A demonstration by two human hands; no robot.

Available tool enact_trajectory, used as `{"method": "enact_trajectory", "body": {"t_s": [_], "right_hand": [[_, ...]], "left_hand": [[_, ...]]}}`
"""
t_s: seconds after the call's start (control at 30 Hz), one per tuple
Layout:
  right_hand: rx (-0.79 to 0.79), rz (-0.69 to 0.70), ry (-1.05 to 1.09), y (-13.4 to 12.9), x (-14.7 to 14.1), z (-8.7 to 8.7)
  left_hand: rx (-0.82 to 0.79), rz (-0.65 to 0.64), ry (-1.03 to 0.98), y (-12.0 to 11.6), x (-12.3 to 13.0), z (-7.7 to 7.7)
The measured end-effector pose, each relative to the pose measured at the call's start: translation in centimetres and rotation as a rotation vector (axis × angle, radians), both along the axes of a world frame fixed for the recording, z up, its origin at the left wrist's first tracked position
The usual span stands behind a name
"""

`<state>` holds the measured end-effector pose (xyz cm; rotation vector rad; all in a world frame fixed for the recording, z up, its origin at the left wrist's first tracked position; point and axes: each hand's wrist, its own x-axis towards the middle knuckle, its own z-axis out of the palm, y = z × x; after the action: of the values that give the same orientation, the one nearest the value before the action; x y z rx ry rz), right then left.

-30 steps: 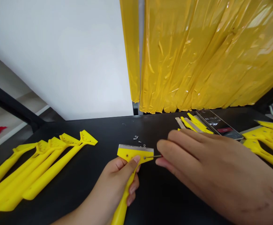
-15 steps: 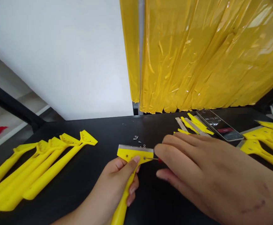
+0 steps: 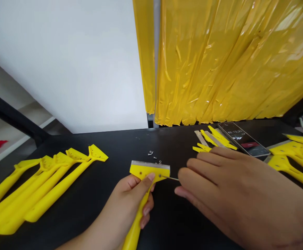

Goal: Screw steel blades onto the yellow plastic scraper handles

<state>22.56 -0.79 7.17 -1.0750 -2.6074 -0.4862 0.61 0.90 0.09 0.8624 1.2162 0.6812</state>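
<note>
My left hand (image 3: pixel 132 198) is closed round the neck of a yellow scraper (image 3: pixel 135 224), its thumb pressing on the flared head. A metal blade (image 3: pixel 151 164) runs along the top edge of that head, which has a screw hole at the left and a screw (image 3: pixel 160 176) at the right. My right hand (image 3: pixel 213 187) is closed on a screwdriver; the thin shaft (image 3: pixel 170 178) shows, with its tip at the right screw, while the handle is hidden by the fingers. Small loose screws and nuts (image 3: pixel 151 153) lie just beyond the blade.
Several yellow scraper handles (image 3: pixel 62 180) lie at the left. Yellow strips and metal blades (image 3: pixel 213 138) are beside a phone (image 3: pixel 245 139) at the back right. More scrapers with blades (image 3: pixel 288 152) lie far right. A white panel (image 3: pixel 70 62) and yellow plastic sheeting (image 3: pixel 219 62) stand behind the black table (image 3: pixel 115 139).
My right hand has shifted slightly right and turned, its fingers more curled, and more of the screwdriver shaft shows. The tip stays at the right screw. My left hand and the scraper barely move.
</note>
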Motion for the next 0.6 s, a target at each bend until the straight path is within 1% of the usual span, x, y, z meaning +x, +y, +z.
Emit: {"method": "enact_trajectory", "body": {"t_s": [0.37,0.5,0.6], "right_hand": [[-0.001,-0.022,-0.008,-0.09,0.05,-0.07],[-0.025,-0.033,0.016,-0.02,0.40,0.26],[0.009,-0.033,0.018,0.14,0.50,0.61]], "left_hand": [[0.004,0.002,-0.009,0.03,0.20,0.20],[0.000,0.018,-0.012,0.02,0.09,0.13],[-0.012,0.009,-0.011,0.07,0.01,0.04]]}}
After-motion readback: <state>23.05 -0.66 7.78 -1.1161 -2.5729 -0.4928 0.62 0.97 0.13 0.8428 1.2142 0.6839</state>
